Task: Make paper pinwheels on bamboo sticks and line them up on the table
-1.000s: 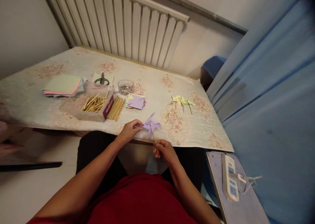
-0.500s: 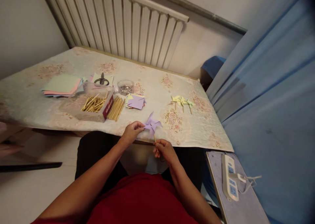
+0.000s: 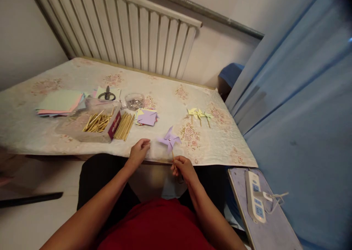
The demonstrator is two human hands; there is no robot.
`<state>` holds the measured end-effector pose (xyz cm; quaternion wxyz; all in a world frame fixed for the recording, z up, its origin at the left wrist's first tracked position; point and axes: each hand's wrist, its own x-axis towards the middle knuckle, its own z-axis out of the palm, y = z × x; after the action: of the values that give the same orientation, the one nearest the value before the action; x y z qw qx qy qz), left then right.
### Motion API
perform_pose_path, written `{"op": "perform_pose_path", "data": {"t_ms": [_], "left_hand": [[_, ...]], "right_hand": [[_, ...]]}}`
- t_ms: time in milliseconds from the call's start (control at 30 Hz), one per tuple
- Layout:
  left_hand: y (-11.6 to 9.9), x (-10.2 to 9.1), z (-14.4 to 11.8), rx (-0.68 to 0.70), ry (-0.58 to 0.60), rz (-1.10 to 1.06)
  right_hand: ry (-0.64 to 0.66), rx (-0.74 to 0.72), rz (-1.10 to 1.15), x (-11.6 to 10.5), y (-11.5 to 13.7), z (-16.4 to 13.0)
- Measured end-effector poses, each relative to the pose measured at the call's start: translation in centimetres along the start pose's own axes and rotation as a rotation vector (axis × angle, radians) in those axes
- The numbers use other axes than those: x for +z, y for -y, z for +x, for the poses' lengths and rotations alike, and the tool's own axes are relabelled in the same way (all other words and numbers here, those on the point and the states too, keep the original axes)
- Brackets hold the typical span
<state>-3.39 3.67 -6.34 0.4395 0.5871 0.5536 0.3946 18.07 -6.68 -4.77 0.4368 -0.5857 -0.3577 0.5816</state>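
Note:
A purple paper pinwheel [image 3: 169, 140] with a silvery pin at its centre stands tilted over the table's front edge. My right hand [image 3: 182, 165] is closed round its thin wooden stick [image 3: 173, 155]. To the left, my left hand [image 3: 139, 150] is apart from the paper blades, its fingers loosely bent and holding nothing. Beyond it lies a stack of cut paper squares [image 3: 147, 117], purple on top. Beside that are a row of wooden sticks [image 3: 124, 126] and a clear plastic box [image 3: 93, 135] with more sticks inside.
Three yellow-green pinwheels [image 3: 200, 114] lie at the right. A clear dish of pins [image 3: 134, 102], scissors [image 3: 107, 94] and coloured paper sheets [image 3: 59, 101] are toward the back left. A power strip [image 3: 255, 197] rests on a stand at the right, by a blue curtain [image 3: 299, 132].
My left hand has let go of the pinwheel's blade and moved left. My right hand still grips the stick. The whole view has shifted slightly.

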Motion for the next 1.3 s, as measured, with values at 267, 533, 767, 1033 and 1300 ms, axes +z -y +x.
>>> {"op": "perform_pose_path", "data": {"t_ms": [267, 533, 767, 1033, 1300], "left_hand": [[2.6, -0.7, 3.0, 0.200, -0.011, 0.679], [1.7, 0.7, 4.5, 0.139, -0.012, 1.026], [0.8, 1.2, 5.1, 0.114, -0.011, 1.121], [1.2, 1.0, 5.3, 0.143, 0.003, 1.144], [1.5, 1.0, 5.6, 0.145, 0.002, 1.142]], "right_hand": [[-0.098, -0.022, 0.042, -1.9, -0.4, 2.1], [-0.176, -0.028, 0.035, -3.9, -0.4, 4.5], [-0.256, -0.031, 0.012, -5.5, -0.5, 6.3], [-0.388, -0.050, 0.015, -6.4, -0.3, 8.2], [-0.446, -0.100, -0.025, -6.7, -0.2, 10.1]]}}
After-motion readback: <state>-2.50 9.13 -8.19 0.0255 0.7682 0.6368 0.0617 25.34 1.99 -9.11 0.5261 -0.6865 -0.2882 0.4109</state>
